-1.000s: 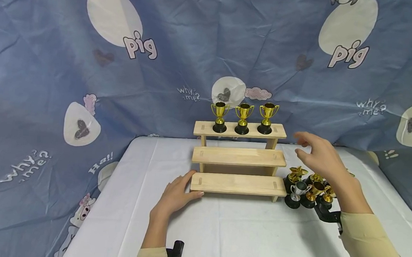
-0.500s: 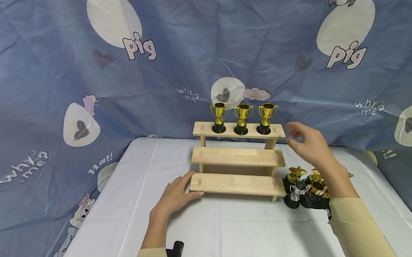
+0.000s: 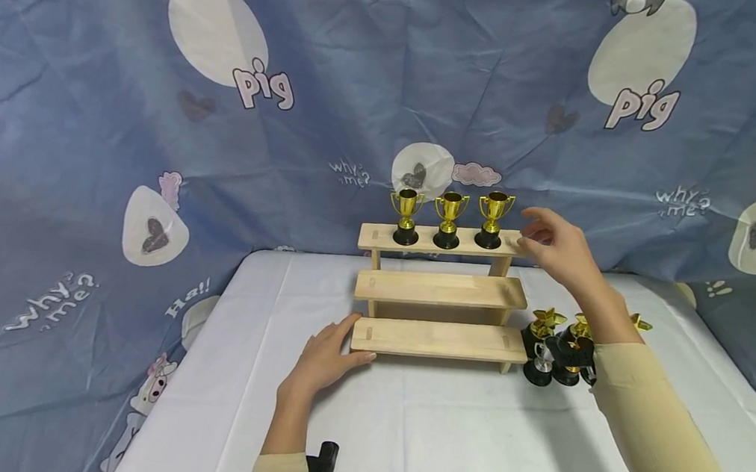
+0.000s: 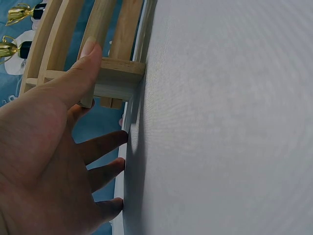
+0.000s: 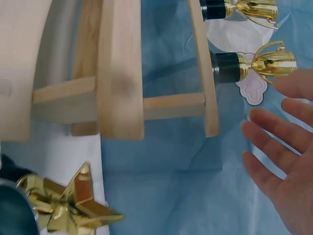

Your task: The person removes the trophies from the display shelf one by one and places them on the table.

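A three-tier wooden stand [image 3: 436,338] stands on the table. My left hand [image 3: 321,358] grips the left end of its lowest step; in the left wrist view the thumb [image 4: 80,73] lies over the step and the index finger is partly hidden behind it. Three gold cup trophies on black bases stand upright in a row on the top step. My right hand [image 3: 568,256], loosely curled and holding nothing, hovers by the right end of that step, beside the rightmost gold trophy [image 3: 493,210]. In the right wrist view its fingers are spread apart near that trophy's cup [image 5: 276,63].
Right of the stand, more trophies cluster on the white tablecloth [image 3: 468,439], among them gold star trophies [image 3: 546,320] and a silver cup trophy [image 3: 540,363]. My right forearm and wrist camera partly cover them. A blue printed cloth [image 3: 335,112] hangs behind the table.
My right hand has moved left and farther back, from above the trophy cluster toward the top step's right end. My left hand, the stand and the three gold trophies have stayed put.
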Demonstrator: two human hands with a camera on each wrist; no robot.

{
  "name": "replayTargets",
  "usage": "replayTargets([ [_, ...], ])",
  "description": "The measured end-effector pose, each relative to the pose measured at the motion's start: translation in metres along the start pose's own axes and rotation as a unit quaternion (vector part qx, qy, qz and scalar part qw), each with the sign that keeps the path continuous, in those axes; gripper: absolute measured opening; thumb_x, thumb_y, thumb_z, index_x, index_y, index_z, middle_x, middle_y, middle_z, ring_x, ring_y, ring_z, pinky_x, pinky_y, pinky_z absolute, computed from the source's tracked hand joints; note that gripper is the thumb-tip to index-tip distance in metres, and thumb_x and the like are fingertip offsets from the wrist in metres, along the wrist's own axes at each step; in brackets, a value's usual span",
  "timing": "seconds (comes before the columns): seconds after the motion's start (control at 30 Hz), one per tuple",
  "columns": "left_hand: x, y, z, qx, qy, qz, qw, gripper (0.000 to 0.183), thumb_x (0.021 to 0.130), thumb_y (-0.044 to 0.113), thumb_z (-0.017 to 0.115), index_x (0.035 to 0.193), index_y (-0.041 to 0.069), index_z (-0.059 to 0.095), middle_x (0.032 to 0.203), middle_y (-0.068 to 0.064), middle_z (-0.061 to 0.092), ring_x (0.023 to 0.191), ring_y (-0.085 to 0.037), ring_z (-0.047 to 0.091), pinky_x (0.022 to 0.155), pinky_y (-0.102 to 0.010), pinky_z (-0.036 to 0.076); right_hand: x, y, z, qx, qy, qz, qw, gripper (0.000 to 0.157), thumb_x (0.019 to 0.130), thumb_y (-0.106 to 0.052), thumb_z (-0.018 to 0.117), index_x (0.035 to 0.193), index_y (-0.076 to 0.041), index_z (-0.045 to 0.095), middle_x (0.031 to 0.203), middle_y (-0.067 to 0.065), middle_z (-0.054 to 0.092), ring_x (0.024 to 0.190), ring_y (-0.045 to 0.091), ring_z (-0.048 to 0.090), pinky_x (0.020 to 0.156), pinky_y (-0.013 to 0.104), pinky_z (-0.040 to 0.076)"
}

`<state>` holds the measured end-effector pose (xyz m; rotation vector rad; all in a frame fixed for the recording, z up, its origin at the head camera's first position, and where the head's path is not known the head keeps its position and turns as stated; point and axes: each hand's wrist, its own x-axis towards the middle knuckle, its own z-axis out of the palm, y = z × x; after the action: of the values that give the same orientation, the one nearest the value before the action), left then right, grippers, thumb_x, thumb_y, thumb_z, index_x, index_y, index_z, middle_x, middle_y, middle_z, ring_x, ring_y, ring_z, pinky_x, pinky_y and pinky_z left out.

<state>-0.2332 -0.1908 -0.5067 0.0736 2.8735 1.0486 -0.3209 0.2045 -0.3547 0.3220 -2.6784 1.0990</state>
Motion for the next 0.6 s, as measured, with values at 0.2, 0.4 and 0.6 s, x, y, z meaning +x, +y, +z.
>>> replayTargets([
  [0.2,0.002,0.001,0.001,0.007,0.001,0.003,1.0000,0.084,0.079,0.061,0.074,0.151,0.034,0.040,0.155,-0.009,0.046,0.148,-0.040,0.033,0.118,-0.071,0.016,0.007,-0.005,0.002,0.018,0.005,0.001,1.000,0.052,0.098,-0.025,0.062,0.147,-0.016,0.046,0.122,0.017,0.065,0.108,0.032,0.062,0.090,0.050,0.049],
  [0.4,0.001,0.001,0.001,0.006,0.000,-0.001,1.0000,0.083,0.079,0.059,0.075,0.151,0.034,0.041,0.154,-0.010,0.046,0.148,-0.040,0.034,0.119,-0.069,0.016,0.014,-0.011,0.006,0.020,0.009,-0.010,1.000,0.055,0.097,-0.024,0.064,0.148,-0.018,0.044,0.120,0.017,0.065,0.106,0.032,0.063,0.090,0.049,0.049],
  [0.6,0.001,0.001,0.000,0.007,0.001,-0.002,1.0000,0.083,0.079,0.059,0.075,0.151,0.033,0.041,0.155,-0.010,0.046,0.148,-0.040,0.033,0.119,-0.069,0.017,0.022,-0.018,0.005,0.021,0.019,-0.015,0.999,0.059,0.096,-0.021,0.064,0.150,-0.020,0.041,0.128,0.018,0.060,0.109,0.034,0.062,0.089,0.051,0.050],
])
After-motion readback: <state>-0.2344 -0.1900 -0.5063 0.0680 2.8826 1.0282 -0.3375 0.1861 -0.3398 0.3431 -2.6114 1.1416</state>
